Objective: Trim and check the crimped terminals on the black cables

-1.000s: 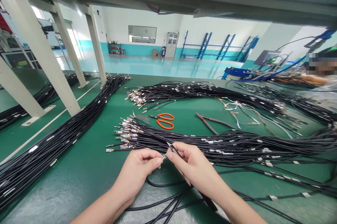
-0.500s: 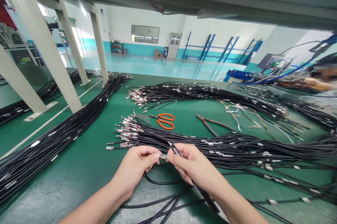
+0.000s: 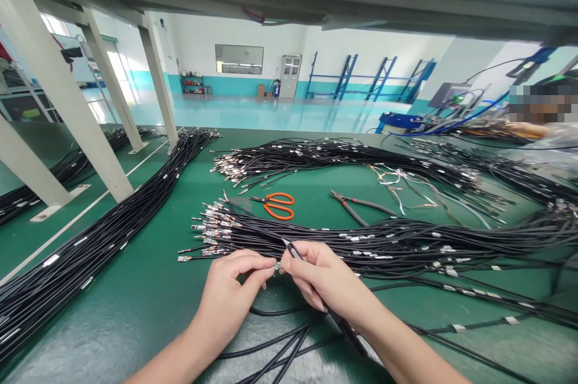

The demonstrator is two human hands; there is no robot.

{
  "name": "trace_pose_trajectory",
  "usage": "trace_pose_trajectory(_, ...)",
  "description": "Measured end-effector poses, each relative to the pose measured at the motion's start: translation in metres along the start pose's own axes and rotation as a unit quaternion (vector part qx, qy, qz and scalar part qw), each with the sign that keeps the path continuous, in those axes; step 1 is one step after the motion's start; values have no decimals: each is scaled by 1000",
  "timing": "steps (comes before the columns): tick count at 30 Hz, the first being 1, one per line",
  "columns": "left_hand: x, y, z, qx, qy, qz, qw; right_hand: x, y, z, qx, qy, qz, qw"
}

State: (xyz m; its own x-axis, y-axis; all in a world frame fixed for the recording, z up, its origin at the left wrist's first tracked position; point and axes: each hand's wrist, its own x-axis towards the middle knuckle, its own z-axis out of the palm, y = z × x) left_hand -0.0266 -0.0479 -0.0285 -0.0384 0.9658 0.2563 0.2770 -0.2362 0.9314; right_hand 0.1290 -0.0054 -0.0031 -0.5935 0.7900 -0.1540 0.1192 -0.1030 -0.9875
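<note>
My left hand (image 3: 230, 291) pinches a small metal-ended connector (image 3: 277, 266) between thumb and fingertips. From the other side, the fingertips of my right hand (image 3: 323, 278) close on or against the same piece. A slim black utility knife (image 3: 347, 333) lies through my right hand, its pointed blade sticking out past the index finger and its body trailing below the palm. A loose black cable (image 3: 277, 312) curves beneath both hands. Just beyond them, a bundle of black cables (image 3: 316, 238) with metal terminals and white labels lies across the bench.
Orange-handled scissors (image 3: 279, 206) and grey-handled cutting pliers (image 3: 361, 206) lie behind the near bundle. Another cable bundle (image 3: 316, 152) sits farther back, and a long one (image 3: 126, 221) runs along the left beside white frame legs (image 3: 102, 149). At far right is another person (image 3: 539, 104).
The view has shifted slightly, so the bench and tools appear a little farther left. Both hands keep their pinch, and the connector between them has turned slightly.
</note>
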Motion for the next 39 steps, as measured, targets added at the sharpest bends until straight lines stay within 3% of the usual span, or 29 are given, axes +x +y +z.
trace_pose_trajectory(7, 1, 3, 0, -14, 8, -27, 1000, 1, 2, 1, 12, 6, 0, 1000)
trace_pose_trajectory(14, 4, 1, 2, -118, -3, -164, 979, 0, -2, 3, -87, 51, -30, 994)
trace_pose_trajectory(17, 4, -1, 2, -147, -16, -155, 977, -1, -2, 4, -113, 64, -43, 991)
trace_pose_trajectory(22, 2, 2, 3, -109, 0, -95, 990, 0, 1, 4, -104, 58, -37, 992)
trace_pose_trajectory(28, 3, 5, 4, -157, -5, -177, 972, 1, 0, 5, -119, 63, -44, 990)
trace_pose_trajectory(33, 5, 1, 1, -241, -46, -189, 951, 3, 0, 4, -222, 89, -118, 964)
trace_pose_trajectory(39, 7, -1, 1, -285, -18, -215, 934, -1, 1, 6, -324, 123, -141, 927)
